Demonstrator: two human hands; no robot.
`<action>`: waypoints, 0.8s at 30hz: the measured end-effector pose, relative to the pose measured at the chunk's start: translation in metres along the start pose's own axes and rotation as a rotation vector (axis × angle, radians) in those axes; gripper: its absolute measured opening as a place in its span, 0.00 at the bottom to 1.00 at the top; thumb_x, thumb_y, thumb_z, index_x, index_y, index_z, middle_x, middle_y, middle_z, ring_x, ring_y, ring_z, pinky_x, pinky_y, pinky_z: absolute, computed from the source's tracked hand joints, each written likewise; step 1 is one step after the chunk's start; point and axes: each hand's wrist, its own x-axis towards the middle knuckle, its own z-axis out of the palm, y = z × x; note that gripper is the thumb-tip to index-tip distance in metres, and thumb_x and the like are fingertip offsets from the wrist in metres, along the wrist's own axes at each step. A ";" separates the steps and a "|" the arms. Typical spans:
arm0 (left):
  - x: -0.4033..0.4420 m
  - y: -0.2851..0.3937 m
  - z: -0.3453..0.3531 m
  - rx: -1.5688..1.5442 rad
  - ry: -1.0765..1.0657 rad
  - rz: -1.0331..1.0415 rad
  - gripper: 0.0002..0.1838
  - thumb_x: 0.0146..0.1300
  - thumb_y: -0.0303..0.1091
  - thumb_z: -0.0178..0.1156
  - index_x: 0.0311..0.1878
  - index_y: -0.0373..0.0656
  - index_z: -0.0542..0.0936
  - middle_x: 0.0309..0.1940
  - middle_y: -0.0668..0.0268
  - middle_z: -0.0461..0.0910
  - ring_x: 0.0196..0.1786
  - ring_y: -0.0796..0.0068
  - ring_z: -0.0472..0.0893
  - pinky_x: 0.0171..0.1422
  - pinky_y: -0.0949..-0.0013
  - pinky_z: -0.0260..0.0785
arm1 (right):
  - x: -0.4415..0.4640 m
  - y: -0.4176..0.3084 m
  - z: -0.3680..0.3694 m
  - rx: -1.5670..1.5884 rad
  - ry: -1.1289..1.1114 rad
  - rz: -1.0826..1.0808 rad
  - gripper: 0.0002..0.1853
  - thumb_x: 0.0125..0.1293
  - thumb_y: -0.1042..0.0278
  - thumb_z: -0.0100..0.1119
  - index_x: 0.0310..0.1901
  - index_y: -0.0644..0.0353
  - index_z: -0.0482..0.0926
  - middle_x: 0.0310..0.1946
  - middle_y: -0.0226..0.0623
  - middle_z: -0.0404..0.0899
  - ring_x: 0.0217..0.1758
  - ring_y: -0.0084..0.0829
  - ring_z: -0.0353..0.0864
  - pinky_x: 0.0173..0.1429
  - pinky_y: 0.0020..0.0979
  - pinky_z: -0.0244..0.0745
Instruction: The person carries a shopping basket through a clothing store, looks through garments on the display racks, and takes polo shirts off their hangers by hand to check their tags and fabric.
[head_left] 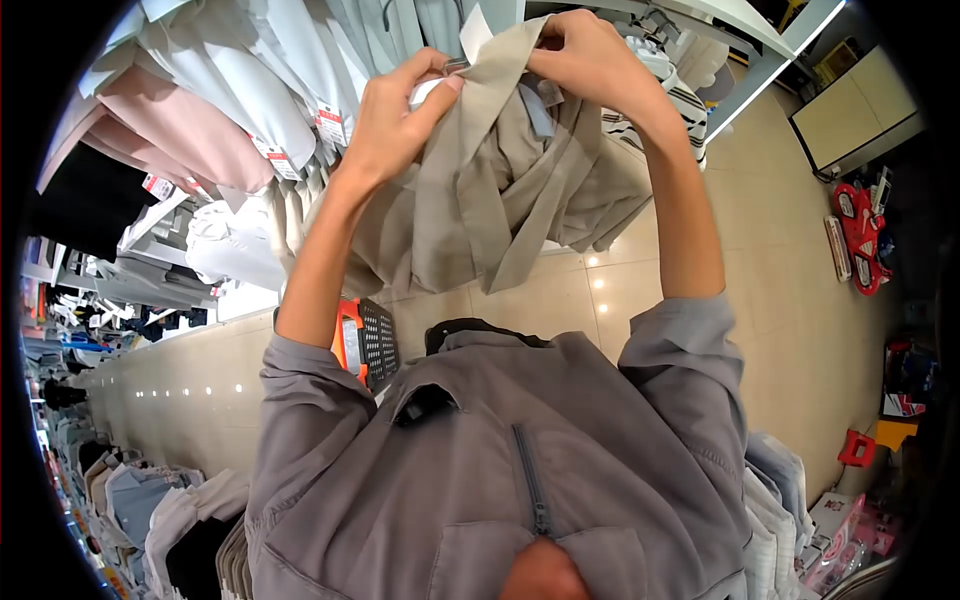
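Note:
A beige garment (450,225) hangs in loose folds between my two raised hands, in front of a clothes rack. My left hand (395,120) pinches its upper edge, thumb and fingers closed beside a small metal clip (456,65). On the other side my right hand (590,60) grips a strip of the same cloth near the top, fingers curled over it. A white tag (475,33) sticks up between the hands. Inside the folds a pale blue-grey piece (536,110) shows. The garment's exact kind is unclear.
Pink clothes (185,125) and pale shirts with price tags hang at upper left. A striped garment (685,110) is beyond my right wrist. An orange-and-black basket (375,345) stands below my left forearm. A red toy (860,235) lies at right on the tiled floor (770,250).

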 end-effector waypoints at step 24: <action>0.039 0.010 -0.034 -0.183 -0.337 0.027 0.11 0.62 0.36 0.55 0.39 0.36 0.78 0.28 0.72 0.74 0.33 0.83 0.69 0.35 0.75 0.62 | -0.095 -0.022 0.049 0.370 0.218 0.206 0.13 0.56 0.66 0.67 0.28 0.70 0.79 0.17 0.27 0.72 0.22 0.16 0.66 0.27 0.21 0.63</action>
